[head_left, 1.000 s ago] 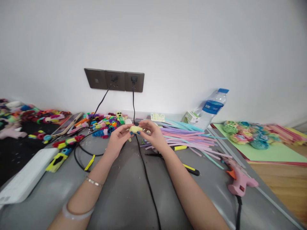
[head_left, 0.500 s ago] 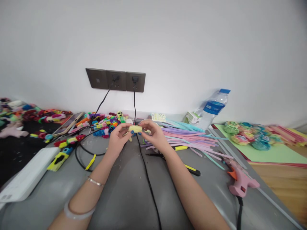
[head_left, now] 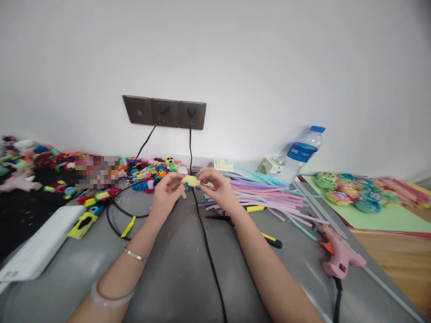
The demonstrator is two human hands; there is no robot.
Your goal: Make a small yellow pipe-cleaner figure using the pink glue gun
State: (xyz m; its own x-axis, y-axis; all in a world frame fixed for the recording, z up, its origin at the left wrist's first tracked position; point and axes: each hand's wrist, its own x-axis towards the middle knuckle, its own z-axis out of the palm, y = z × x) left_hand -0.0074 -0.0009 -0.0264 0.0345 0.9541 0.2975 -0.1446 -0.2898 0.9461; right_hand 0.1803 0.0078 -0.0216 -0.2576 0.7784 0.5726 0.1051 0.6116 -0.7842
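Between my two hands, just above the grey table (head_left: 175, 273), is a small pale yellow piece (head_left: 191, 181), which looks like bent pipe cleaner. My left hand (head_left: 168, 192) pinches its left end between thumb and fingers. Its right end is in the fingertips of my right hand (head_left: 217, 188). Right beside that hand lies a loose bundle of pastel pipe cleaners (head_left: 269, 190). Black-handled pliers or cutters with yellow trim (head_left: 269, 238) rest partly hidden under my right forearm.
A pink glue gun (head_left: 340, 258) lies at the right. A water bottle (head_left: 301, 152) leans on the wall by a small box (head_left: 270, 167). Colourful pipe-cleaner figures (head_left: 144, 172) and a white power bank-like block (head_left: 42, 242) are left. A black cable (head_left: 207, 246) crosses the table.
The pale yellow piece has turned slightly in my fingertips and now looks tapered rather than block-shaped. Both hands stay in nearly the same place. The view has shifted a little.
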